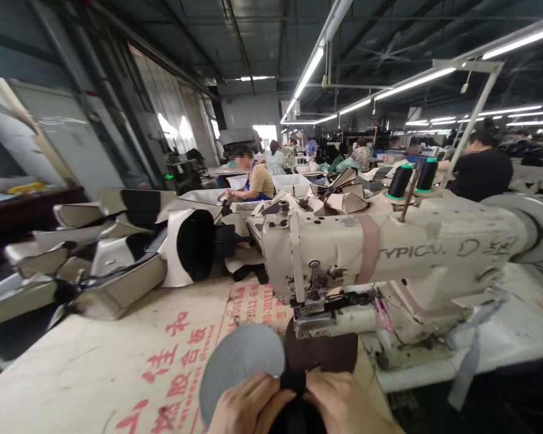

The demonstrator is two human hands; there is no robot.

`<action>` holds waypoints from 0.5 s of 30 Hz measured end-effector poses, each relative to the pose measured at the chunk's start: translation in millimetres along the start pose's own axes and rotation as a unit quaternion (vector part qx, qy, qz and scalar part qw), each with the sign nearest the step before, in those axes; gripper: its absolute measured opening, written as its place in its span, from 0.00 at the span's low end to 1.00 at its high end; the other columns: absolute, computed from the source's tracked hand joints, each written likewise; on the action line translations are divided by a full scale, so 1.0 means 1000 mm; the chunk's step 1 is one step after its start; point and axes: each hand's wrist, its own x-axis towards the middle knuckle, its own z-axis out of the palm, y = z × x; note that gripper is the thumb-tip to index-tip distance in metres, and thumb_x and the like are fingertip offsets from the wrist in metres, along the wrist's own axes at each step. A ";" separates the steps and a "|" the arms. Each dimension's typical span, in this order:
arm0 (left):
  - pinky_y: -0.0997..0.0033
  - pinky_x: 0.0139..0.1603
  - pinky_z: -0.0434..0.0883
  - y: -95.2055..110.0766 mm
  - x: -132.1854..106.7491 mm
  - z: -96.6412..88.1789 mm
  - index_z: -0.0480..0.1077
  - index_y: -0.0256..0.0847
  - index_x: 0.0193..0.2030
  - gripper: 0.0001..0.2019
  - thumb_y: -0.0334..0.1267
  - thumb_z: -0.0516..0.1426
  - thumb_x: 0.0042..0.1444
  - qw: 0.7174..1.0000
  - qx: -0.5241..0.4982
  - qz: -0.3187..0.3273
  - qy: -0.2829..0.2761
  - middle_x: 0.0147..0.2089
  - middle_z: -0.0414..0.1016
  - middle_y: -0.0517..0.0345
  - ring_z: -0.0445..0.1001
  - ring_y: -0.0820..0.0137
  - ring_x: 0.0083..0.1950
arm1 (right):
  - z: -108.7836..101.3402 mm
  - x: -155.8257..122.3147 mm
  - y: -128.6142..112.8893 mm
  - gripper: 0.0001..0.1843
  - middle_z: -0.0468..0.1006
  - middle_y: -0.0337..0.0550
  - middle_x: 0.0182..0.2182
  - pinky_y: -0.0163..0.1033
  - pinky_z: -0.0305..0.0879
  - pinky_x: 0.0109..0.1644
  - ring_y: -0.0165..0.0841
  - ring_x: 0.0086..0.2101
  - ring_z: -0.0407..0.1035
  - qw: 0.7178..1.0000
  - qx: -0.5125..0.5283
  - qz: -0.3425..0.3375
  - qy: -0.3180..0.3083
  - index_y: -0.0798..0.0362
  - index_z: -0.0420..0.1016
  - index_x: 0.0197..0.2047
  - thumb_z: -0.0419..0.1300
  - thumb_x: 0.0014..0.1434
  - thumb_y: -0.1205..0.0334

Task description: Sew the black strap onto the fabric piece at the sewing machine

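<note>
A garment or bag factory floor, shown by the industrial sewing machine [389, 265] with thread cones [400, 181] on a worktable [72, 374], heaps of cut pieces [131, 253], other seated workers [253, 178] at rows of benches, and long tube lights [310, 69] under a bare roof

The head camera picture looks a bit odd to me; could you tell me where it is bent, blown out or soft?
In the head view, wide-angle distortion bows the ceiling light strips and stretches the edges; the far windows are blown out; the left hand and right hand are cropped and slightly soft; the sewing machine is sharp and evenly lit.
</note>
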 end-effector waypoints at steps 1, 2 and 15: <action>0.78 0.21 0.59 0.001 0.000 0.000 0.60 0.40 0.22 0.16 0.40 0.51 0.60 1.000 -0.001 0.002 -0.004 0.20 0.65 0.66 0.66 0.78 0.20 | 0.001 0.000 0.000 0.12 0.76 0.43 0.30 0.33 0.63 0.31 0.34 0.29 0.72 1.000 -0.004 0.001 -0.012 0.55 0.68 0.37 0.46 0.58 0.72; 0.78 0.21 0.59 0.002 0.000 -0.001 0.59 0.40 0.22 0.16 0.40 0.51 0.60 1.000 -0.006 0.002 -0.008 0.19 0.64 0.66 0.66 0.78 0.20 | 0.001 0.000 0.001 0.11 0.75 0.43 0.28 0.33 0.61 0.29 0.33 0.28 0.71 1.000 -0.005 0.006 -0.027 0.54 0.68 0.35 0.46 0.58 0.71; 0.81 0.33 0.68 0.002 -0.009 0.006 0.62 0.45 0.55 0.15 0.32 0.51 0.61 0.985 -0.155 0.021 -0.074 0.34 0.73 0.62 0.72 0.77 0.33 | -0.007 -0.007 -0.002 0.13 0.71 0.39 0.22 0.34 0.52 0.28 0.30 0.25 0.69 0.995 -0.039 0.038 -0.080 0.53 0.62 0.28 0.44 0.63 0.65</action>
